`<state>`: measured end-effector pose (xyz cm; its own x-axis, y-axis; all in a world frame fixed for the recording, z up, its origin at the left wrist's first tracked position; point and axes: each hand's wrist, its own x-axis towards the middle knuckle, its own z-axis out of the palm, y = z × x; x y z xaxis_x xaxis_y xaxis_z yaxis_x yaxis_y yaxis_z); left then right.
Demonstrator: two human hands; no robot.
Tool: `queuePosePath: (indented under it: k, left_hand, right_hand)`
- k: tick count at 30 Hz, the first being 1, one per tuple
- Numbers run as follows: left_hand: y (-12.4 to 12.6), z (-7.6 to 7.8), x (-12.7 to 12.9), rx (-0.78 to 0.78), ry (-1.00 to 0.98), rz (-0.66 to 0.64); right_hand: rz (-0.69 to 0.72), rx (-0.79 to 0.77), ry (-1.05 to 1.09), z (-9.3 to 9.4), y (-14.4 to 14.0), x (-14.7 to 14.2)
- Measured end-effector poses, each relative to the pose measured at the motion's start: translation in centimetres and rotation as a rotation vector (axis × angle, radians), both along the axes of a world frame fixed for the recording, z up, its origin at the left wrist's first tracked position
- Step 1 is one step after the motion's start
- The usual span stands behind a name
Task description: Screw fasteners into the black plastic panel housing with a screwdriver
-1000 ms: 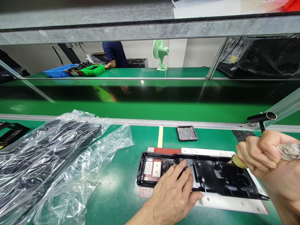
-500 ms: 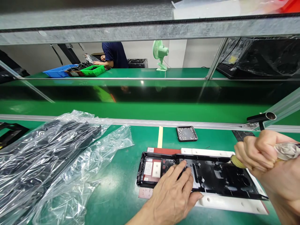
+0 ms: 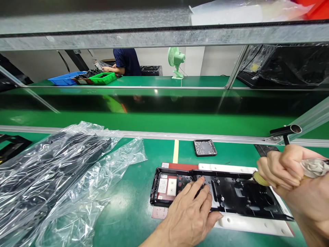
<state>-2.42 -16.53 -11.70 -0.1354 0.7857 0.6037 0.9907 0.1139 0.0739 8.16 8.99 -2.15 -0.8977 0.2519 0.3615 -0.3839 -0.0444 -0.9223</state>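
Observation:
My left hand (image 3: 191, 209) lies flat, fingers stretched out, on a long black plastic housing (image 3: 246, 197). The housing rests in a fixture with white rails (image 3: 254, 224) and a red base (image 3: 180, 166). A label and a white block show through the opening at its left end. My right hand (image 3: 285, 171) is wrapped round a screwdriver-like tool with a yellow nose (image 3: 260, 178), its rear part covered in greyish wrapping. The nose points at the housing's far edge, right of the middle; I cannot make out the tip or whether it touches.
Beyond the fixture sits a small black tray (image 3: 205, 147) of tiny metal parts. Black parts in clear plastic bags (image 3: 66, 178) cover the left. A metal rail (image 3: 144, 134) crosses behind, and a black tube (image 3: 285, 130) juts out at right. A co-worker (image 3: 126, 61) stands across, near bins.
Both hands and the housing stay in place. The view shifts very slightly, and the co-worker's hands across the bench have moved a little.

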Motion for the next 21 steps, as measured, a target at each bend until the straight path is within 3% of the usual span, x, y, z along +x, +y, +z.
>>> queuePosePath:
  k: [7,21]
  left_hand:
    - [0.0,0.0,0.0,0.013,0.017,0.012]
    - [0.1,0.1,0.1,0.026,0.014,0.011]
  right_hand:
    - [-0.108,-0.052,-0.031,-0.3,-0.5,0.6]
    - [-0.161,-0.019,-0.032,0.0,-1.2,0.2]
